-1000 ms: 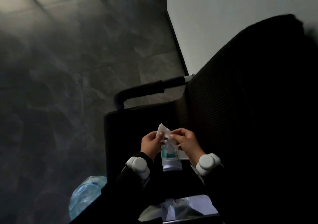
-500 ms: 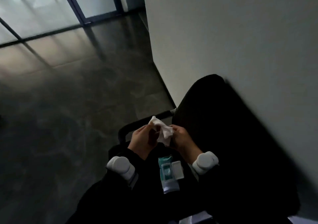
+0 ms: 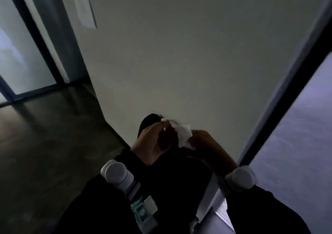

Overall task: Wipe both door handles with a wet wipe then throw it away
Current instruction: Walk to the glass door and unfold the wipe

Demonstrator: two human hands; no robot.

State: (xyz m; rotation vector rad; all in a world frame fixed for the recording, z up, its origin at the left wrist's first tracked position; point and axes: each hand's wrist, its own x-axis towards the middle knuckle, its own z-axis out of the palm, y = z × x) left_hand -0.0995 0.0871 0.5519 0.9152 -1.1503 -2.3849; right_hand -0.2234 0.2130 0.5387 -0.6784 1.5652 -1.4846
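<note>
A crumpled white wet wipe [image 3: 183, 135] is pinched between both hands in front of me. My left hand [image 3: 152, 142] grips its left edge and my right hand [image 3: 206, 147] holds its lower right part. Below the hands lies the wipe pack [image 3: 143, 214], white and teal with its lid flipped open, on a dark chair seat. No door handle shows in this view.
A black chair back [image 3: 149, 122] rises just behind the hands against a plain grey wall [image 3: 179, 54]. A glass door with a dark frame [image 3: 27, 54] stands at the far left. Another dark-framed glass panel [image 3: 296, 126] runs along the right. Dark floor [image 3: 45, 135] spreads to the left.
The view has swung upward from the floor and chair to the wall. Both hands have lifted the wipe away from the pack, which now lies on the seat below.
</note>
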